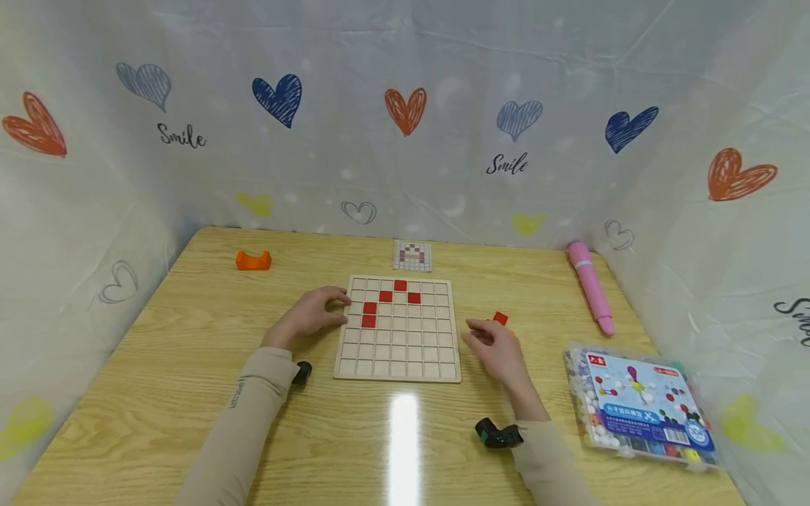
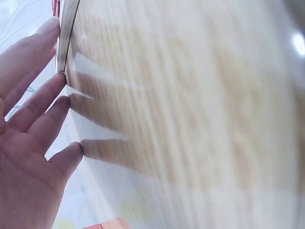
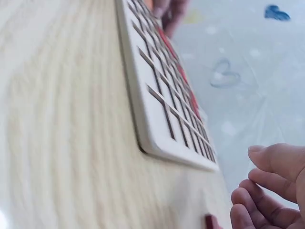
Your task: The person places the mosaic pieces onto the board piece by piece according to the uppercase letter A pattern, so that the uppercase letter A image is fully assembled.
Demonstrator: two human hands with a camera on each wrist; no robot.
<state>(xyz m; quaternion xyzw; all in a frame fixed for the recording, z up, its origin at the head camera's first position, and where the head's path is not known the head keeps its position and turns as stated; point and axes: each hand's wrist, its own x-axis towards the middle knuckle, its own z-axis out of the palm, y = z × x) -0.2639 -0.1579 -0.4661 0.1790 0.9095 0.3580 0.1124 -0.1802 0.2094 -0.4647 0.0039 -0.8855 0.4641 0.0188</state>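
Note:
A wooden grid board lies flat mid-table, with several red square tiles set in the cells of its upper left and top middle. My left hand rests at the board's left edge, thumb and fingertips against the rim, fingers loosely spread. Just off the right edge hovers my right hand, its fingers loosely bent and nothing seen between them in the right wrist view. Beside that hand lie a loose red tile and an orange piece, partly hidden by it.
Behind the board lies a small pattern card. An orange holder-like piece sits back left. At right are a pink pen-shaped object and a clear box of molecule-model parts. A heart-patterned curtain surrounds the table.

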